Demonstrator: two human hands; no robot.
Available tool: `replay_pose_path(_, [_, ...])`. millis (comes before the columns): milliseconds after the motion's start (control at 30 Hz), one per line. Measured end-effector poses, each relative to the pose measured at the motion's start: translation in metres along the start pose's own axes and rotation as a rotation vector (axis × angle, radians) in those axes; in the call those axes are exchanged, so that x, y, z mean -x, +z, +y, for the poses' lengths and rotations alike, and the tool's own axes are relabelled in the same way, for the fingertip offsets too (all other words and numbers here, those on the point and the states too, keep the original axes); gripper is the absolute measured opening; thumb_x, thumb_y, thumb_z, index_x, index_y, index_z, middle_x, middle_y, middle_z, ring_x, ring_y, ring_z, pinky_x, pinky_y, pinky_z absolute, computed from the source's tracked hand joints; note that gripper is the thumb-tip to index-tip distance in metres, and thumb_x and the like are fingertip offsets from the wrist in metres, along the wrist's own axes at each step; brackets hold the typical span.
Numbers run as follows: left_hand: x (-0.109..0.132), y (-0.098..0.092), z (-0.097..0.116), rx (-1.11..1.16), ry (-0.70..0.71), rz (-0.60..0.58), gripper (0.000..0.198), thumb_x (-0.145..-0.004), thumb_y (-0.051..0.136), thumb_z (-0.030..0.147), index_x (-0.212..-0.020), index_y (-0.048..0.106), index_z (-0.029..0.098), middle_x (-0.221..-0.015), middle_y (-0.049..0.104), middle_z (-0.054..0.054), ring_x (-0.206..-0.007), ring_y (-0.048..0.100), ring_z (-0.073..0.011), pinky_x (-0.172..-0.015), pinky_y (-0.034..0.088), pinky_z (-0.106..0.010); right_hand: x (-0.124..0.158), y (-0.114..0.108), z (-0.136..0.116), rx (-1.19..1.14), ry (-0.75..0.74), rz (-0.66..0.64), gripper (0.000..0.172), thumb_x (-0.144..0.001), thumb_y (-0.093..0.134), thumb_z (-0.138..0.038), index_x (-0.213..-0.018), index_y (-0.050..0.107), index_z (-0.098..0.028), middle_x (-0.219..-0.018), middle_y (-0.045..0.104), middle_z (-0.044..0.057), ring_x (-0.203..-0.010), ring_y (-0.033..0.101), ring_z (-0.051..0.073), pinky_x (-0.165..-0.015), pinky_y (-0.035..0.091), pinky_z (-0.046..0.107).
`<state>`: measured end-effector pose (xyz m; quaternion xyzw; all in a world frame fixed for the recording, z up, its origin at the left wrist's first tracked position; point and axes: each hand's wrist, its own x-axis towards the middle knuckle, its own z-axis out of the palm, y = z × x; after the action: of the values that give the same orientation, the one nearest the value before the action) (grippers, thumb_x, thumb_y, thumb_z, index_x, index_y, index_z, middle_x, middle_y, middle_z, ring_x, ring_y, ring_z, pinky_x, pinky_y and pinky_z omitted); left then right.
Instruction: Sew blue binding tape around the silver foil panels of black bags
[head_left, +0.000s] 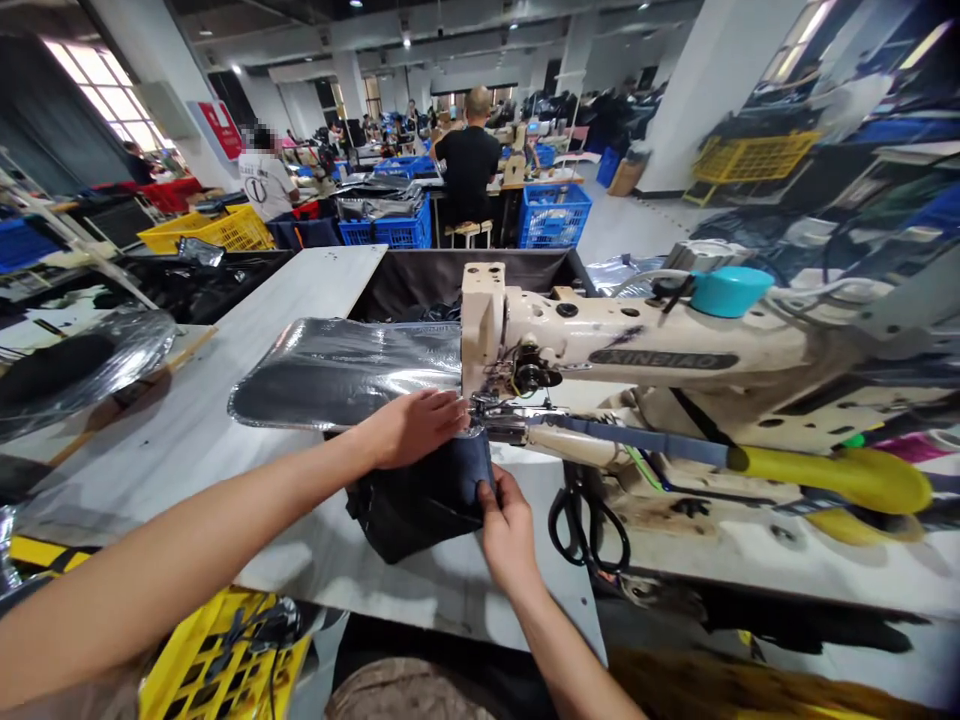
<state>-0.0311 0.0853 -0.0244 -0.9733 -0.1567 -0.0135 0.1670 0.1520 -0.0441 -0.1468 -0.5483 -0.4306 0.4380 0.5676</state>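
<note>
A cream industrial sewing machine (645, 340) stands over the white table, its needle area just past my fingertips. My left hand (420, 428) lies flat, fingers stretched out, on the work beside the presser foot. Between thumb and fingers, my right hand (506, 525) pinches the right edge of a dark fabric piece (427, 495) that hangs toward me from the needle area. A large dark panel under shiny clear plastic (337, 370) stretches left from the machine head. A dark blue binding strip (630, 437) runs in from the right. The stitching point is partly hidden by my left fingers.
Black-handled scissors (589, 530) lie right of my right hand. A yellow crate (225, 655) sits low at the left. A plastic-covered dark piece (82, 365) rests at far left. Beyond the table are blue crates (555, 215) and a seated person (469, 150).
</note>
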Motion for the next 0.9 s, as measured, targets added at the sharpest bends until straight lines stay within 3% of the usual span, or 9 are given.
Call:
replay_pose_path(67, [0.010,-0.017,-0.005,0.001,0.029,-0.045,0.046,-0.102,0.044,0.010,-0.145,0.056,0.020,-0.147,0.061,-0.013,-0.130,0.059,-0.0285,-0.105,0.047,-0.043,0.005,0.001,-0.001,-0.004,-0.002,-0.008,0.048,-0.096,0.056,-0.049,-0.130,0.067,-0.018,-0.126,0.074,0.012,-0.118,0.065,0.031,-0.104,0.047,0.042])
replay_pose_path(133, [0.018,-0.026,-0.012,0.026,0.063,-0.127,0.049,-0.101,0.041,0.009,-0.145,0.057,0.022,-0.123,0.073,-0.011,-0.106,0.067,-0.0268,-0.089,0.050,-0.040,0.007,0.004,-0.002,-0.002,0.000,0.002,0.049,-0.097,0.055,-0.050,-0.131,0.068,-0.018,-0.129,0.073,0.013,-0.119,0.065,0.031,-0.106,0.046,0.042])
replay_pose_path(200, [0.024,-0.026,-0.018,0.048,0.071,-0.169,0.052,-0.099,0.041,0.009,-0.147,0.056,0.020,-0.094,0.073,-0.010,-0.080,0.066,-0.0251,-0.075,0.047,-0.039,0.008,0.007,-0.003,-0.003,0.001,0.019,0.049,-0.097,0.054,-0.050,-0.131,0.068,-0.018,-0.129,0.073,0.013,-0.119,0.065,0.032,-0.106,0.046,0.043])
replay_pose_path(300, [0.029,-0.015,-0.020,0.053,0.074,-0.166,0.054,-0.098,0.039,0.009,-0.149,0.054,0.016,-0.077,0.068,-0.007,-0.060,0.058,-0.0221,-0.066,0.044,-0.038,0.005,0.010,-0.003,-0.036,-0.015,0.030,0.047,-0.097,0.056,-0.047,-0.132,0.069,-0.019,-0.128,0.074,0.012,-0.119,0.065,0.031,-0.106,0.046,0.043])
replay_pose_path(433, [0.025,-0.007,-0.002,0.095,0.016,-0.159,0.055,-0.098,0.036,0.011,-0.151,0.050,0.010,-0.078,0.068,-0.008,-0.061,0.061,-0.0228,-0.072,0.048,-0.040,-0.008,0.011,0.002,-0.153,-0.008,0.041,0.042,-0.094,0.061,-0.041,-0.129,0.071,-0.019,-0.125,0.075,0.010,-0.118,0.065,0.030,-0.105,0.047,0.042])
replay_pose_path(533, [0.008,-0.014,0.025,0.079,-0.072,-0.246,0.055,-0.095,0.040,0.013,-0.148,0.049,0.001,-0.084,0.072,-0.014,-0.070,0.067,-0.0285,-0.072,0.052,-0.043,-0.020,0.015,0.005,-0.274,0.010,0.031,0.041,-0.091,0.066,-0.039,-0.125,0.072,-0.018,-0.121,0.076,0.009,-0.110,0.067,0.028,-0.101,0.049,0.040])
replay_pose_path(633, [-0.019,-0.027,0.052,0.055,-0.195,-0.372,0.043,-0.090,0.049,0.016,-0.127,0.061,-0.002,-0.077,0.071,-0.016,-0.062,0.066,-0.0289,-0.059,0.053,-0.041,-0.033,0.020,0.005,-0.362,0.012,0.017,0.041,-0.088,0.069,-0.040,-0.122,0.072,-0.018,-0.118,0.077,0.009,-0.106,0.068,0.026,-0.097,0.051,0.039])
replay_pose_path(733, [-0.045,-0.041,0.070,0.098,-0.281,-0.399,0.029,-0.085,0.055,0.014,-0.109,0.068,0.002,-0.077,0.072,-0.015,-0.061,0.067,-0.0252,-0.058,0.055,-0.037,-0.045,0.024,0.000,-0.395,0.026,0.070,0.043,-0.083,0.074,-0.042,-0.118,0.070,-0.018,-0.112,0.078,0.009,-0.102,0.069,0.025,-0.091,0.054,0.037])
replay_pose_path(900, [-0.066,-0.051,0.081,0.099,-0.215,-0.556,0.018,-0.086,0.058,0.013,-0.089,0.075,0.007,-0.094,0.076,-0.020,-0.078,0.070,-0.0297,-0.061,0.054,-0.038,-0.046,0.015,-0.012,-0.408,0.172,0.012,0.049,-0.077,0.077,-0.042,-0.119,0.063,-0.022,-0.083,0.075,0.002,-0.073,0.067,0.021,-0.066,0.052,0.030])
